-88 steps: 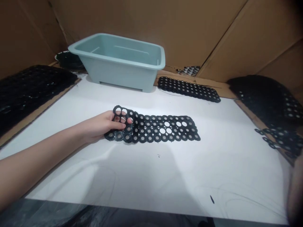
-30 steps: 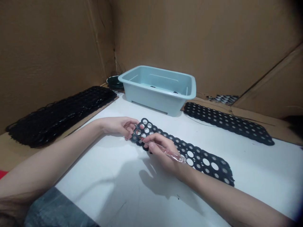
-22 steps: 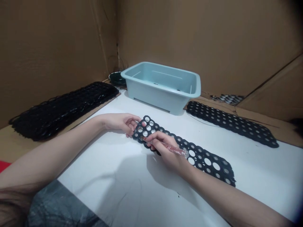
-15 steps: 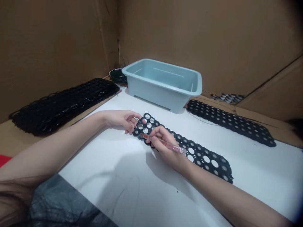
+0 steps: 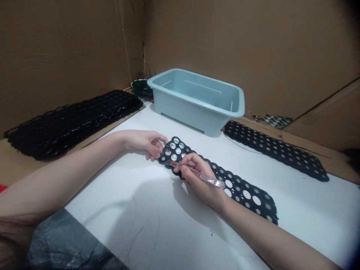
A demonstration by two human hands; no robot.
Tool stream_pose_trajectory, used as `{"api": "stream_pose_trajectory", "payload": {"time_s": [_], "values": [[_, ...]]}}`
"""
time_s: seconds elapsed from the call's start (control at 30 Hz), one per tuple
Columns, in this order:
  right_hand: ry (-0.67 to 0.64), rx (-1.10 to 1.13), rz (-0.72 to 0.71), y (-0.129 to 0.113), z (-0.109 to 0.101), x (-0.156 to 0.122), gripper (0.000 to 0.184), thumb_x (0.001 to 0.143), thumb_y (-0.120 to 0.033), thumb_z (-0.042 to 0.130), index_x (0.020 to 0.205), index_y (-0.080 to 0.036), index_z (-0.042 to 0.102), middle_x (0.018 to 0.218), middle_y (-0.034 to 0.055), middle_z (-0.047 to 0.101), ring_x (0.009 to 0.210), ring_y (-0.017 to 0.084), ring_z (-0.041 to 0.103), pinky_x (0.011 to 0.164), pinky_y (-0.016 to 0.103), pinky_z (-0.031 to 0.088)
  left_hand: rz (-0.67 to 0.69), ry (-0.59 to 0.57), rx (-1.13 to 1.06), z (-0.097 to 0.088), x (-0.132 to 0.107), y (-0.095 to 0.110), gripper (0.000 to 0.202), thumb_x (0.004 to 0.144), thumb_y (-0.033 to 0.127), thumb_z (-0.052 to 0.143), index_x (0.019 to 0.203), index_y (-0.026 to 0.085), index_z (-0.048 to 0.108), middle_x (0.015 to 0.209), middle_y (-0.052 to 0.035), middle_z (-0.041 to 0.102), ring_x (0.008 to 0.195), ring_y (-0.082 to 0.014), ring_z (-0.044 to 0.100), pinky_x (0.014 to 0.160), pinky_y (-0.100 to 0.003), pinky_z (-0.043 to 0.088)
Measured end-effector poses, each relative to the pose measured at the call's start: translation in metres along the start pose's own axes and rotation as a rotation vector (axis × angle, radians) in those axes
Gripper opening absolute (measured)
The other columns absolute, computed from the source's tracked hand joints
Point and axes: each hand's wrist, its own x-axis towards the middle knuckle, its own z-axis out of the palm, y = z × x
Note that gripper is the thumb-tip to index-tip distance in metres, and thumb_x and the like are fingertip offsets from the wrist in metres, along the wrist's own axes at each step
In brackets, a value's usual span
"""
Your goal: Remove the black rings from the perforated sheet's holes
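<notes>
A long black strip of joined rings with round holes (image 5: 239, 186) runs across the white table, slanting from the middle down to the right. My left hand (image 5: 153, 144) pinches its far left end between thumb and fingers. My right hand (image 5: 198, 170) is closed like a pen grip round a slim reddish tool wrapped in clear film (image 5: 210, 180). The tool's tip meets or hovers just over the strip's left end; I cannot tell which. The right hand covers part of the strip's middle.
Behind the hands stands a pale blue plastic tub (image 5: 194, 107). On the left lies a thick stack of black strips (image 5: 75, 122), and on the right a similar perforated strip (image 5: 275, 150). A dark green bowl (image 5: 142, 88) sits in the back corner, near cardboard walls (image 5: 225, 37).
The view has shifted slightly. Both hands keep their holds, and the tool's tip stays at the strip's left end with only a slight change in the tool's angle.
</notes>
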Motion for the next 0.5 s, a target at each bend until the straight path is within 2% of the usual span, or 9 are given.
{"api": "stream_pose_trajectory", "payload": {"time_s": [0.1,0.23,0.37,0.5], "values": [[0.009,0.012,0.029,-0.0010,-0.0008,0.0005,0.006,0.082,-0.024,0.047,0.083,-0.018,0.045,0.079,0.0016,0.060,0.057,0.008,0.046,0.052,0.021,0.033,-0.016,-0.004,0.041,0.0002,-0.0014,0.0018,0.022,0.065,0.014,0.062,0.085,0.014,0.052,0.063,0.0016,0.054,0.053,-0.0099,0.051,0.047,-0.021,0.037],[-0.008,-0.008,0.006,-0.0007,-0.0021,0.0005,0.009,0.082,-0.026,0.048,0.081,-0.017,0.048,0.080,0.0030,0.061,0.056,0.008,0.046,0.051,0.021,0.033,-0.064,0.001,0.123,-0.0019,-0.0021,0.0017,0.015,0.068,0.016,0.060,0.082,0.013,0.056,0.059,0.0007,0.056,0.052,-0.0097,0.050,0.047,-0.020,0.038],[-0.024,-0.025,-0.048,-0.0020,-0.0030,-0.0008,0.012,0.082,-0.027,0.047,0.084,-0.017,0.051,0.083,0.0042,0.062,0.065,0.010,0.050,0.059,0.023,0.038,-0.080,-0.003,0.191,-0.0027,-0.0019,0.0024,0.007,0.069,0.018,0.060,0.072,0.014,0.055,0.055,0.0005,0.056,0.050,-0.0095,0.050,0.047,-0.020,0.039],[-0.021,-0.016,-0.035,-0.0034,-0.0035,-0.0017,0.013,0.083,-0.027,0.043,0.086,-0.018,0.053,0.086,0.0039,0.061,0.070,0.011,0.052,0.064,0.025,0.041,-0.092,-0.001,0.229,0.0005,-0.0032,0.0064,0.007,0.069,0.018,0.060,0.072,0.014,0.054,0.056,0.0005,0.058,0.051,-0.0100,0.052,0.049,-0.020,0.041]]}}
